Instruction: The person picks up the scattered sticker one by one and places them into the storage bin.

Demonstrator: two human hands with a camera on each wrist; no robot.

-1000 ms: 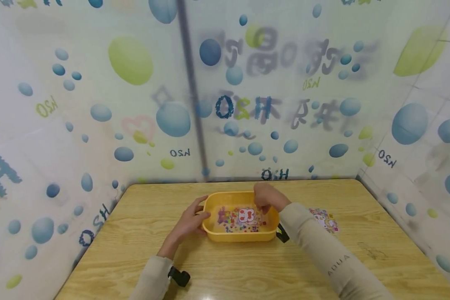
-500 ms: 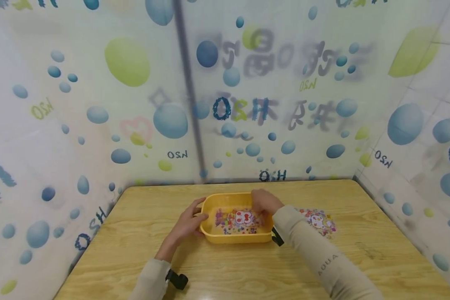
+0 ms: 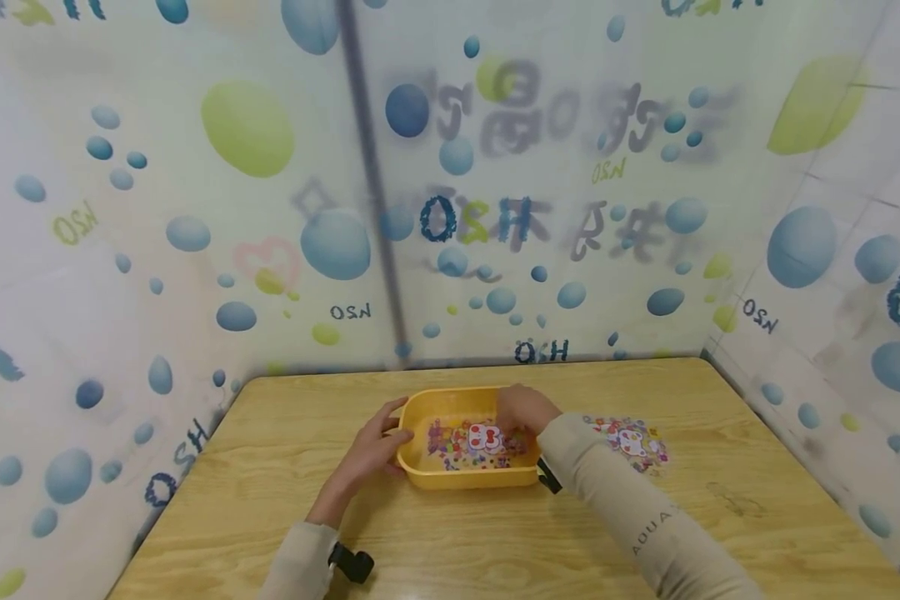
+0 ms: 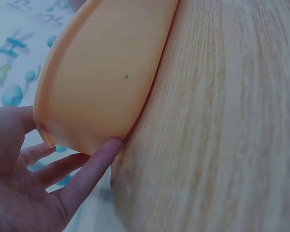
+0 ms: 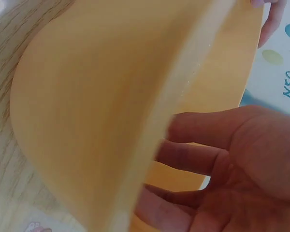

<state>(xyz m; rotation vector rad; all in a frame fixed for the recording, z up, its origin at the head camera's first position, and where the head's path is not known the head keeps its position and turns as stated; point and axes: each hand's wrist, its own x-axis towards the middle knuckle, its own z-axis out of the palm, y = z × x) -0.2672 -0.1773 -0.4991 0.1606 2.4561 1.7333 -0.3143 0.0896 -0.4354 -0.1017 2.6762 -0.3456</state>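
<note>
A yellow plastic basin (image 3: 472, 479) stands on the wooden table, with a colourful cartoon picture (image 3: 483, 437) of a white figure with a red bow flat on its floor. My left hand (image 3: 371, 450) holds the basin's left end, thumb over the rim. In the left wrist view, fingers of the left hand (image 4: 34, 179) lie round the basin's outer wall. My right hand (image 3: 527, 408) reaches down inside at the right, over the picture. From the right wrist, extended fingers of the right hand (image 5: 256, 159) pass behind the basin's rim (image 5: 198, 48), their tips hidden.
A similar cartoon sheet (image 3: 632, 443) lies flat on the table (image 3: 450, 542) to the right of the basin, partly behind the right sleeve (image 3: 615, 500). Patterned sheeting (image 3: 495, 167) rises behind the table and at both sides.
My right hand has moved down and left inside the basin, over the picture's right part. More of the sheet on the table now shows. My left hand keeps its hold on the basin's end.
</note>
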